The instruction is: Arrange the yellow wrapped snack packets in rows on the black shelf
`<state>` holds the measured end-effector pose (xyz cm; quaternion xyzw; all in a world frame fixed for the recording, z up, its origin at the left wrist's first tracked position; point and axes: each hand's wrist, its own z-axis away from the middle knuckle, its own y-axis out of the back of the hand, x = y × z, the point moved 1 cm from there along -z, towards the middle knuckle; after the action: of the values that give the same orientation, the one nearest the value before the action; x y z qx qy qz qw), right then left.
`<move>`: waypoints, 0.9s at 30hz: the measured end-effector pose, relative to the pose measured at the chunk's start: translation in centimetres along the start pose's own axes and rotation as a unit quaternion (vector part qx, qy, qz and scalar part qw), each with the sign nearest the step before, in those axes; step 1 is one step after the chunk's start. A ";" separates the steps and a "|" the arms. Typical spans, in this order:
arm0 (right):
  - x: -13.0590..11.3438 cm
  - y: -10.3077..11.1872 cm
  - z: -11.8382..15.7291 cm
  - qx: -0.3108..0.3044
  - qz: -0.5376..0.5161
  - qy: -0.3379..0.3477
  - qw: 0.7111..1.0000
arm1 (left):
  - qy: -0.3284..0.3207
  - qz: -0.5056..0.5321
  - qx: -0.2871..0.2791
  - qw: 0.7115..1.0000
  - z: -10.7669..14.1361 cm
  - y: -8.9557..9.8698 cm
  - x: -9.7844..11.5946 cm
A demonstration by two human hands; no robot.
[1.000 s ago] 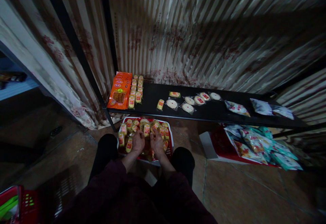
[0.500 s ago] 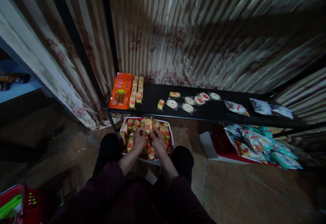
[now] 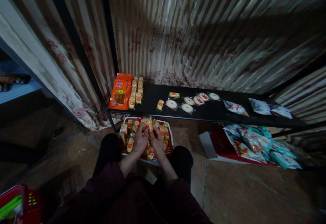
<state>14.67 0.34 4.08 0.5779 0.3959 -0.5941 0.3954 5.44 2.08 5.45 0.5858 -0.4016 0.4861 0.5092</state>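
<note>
Between my knees stands a red and white box (image 3: 171, 141) full of small wrapped yellow cakes (image 3: 130, 144). Over it, my left hand (image 3: 141, 140) and my right hand (image 3: 157, 141) are closed on one wrapped cake (image 3: 148, 124), held upright between their fingertips. It has a clear wrapper with a red and orange label. Beyond the box, rows of the same cakes (image 3: 138, 97) stand at the left of a low black shelf (image 3: 152, 96), beside an orange snack packet (image 3: 119, 93).
Along the shelf lie two more cakes (image 3: 160, 105), several round white wrapped pastries (image 3: 187, 108) and some white packets (image 3: 235, 108). An open carton of bagged snacks (image 3: 209, 145) is on the floor at right. A red basket (image 3: 32, 202) is at lower left; a black post (image 3: 109, 30) rises at the shelf's left.
Both hands stay over the box with the cake, which has turned slightly between the fingers. The shelf items have not moved apart from a small shift of the view.
</note>
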 end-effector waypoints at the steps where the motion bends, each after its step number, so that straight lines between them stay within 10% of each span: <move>1: -0.3 0.0 0.1 -0.005 0.000 0.005 1.000 | 0.008 0.010 -0.003 1.000 0.0 0.0 0.0; 15: -2.7 -0.4 1.4 -0.043 0.021 0.017 0.999 | 0.089 0.152 -0.016 0.984 0.5 0.1 1.3; 27: -2.6 -0.3 1.6 0.024 0.103 0.098 0.990 | 0.258 0.395 -0.017 0.882 0.5 0.1 2.4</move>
<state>13.86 -1.02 6.66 0.6803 0.3565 -0.5002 0.3999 5.88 1.61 7.85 0.2240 -0.4623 0.7739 0.3704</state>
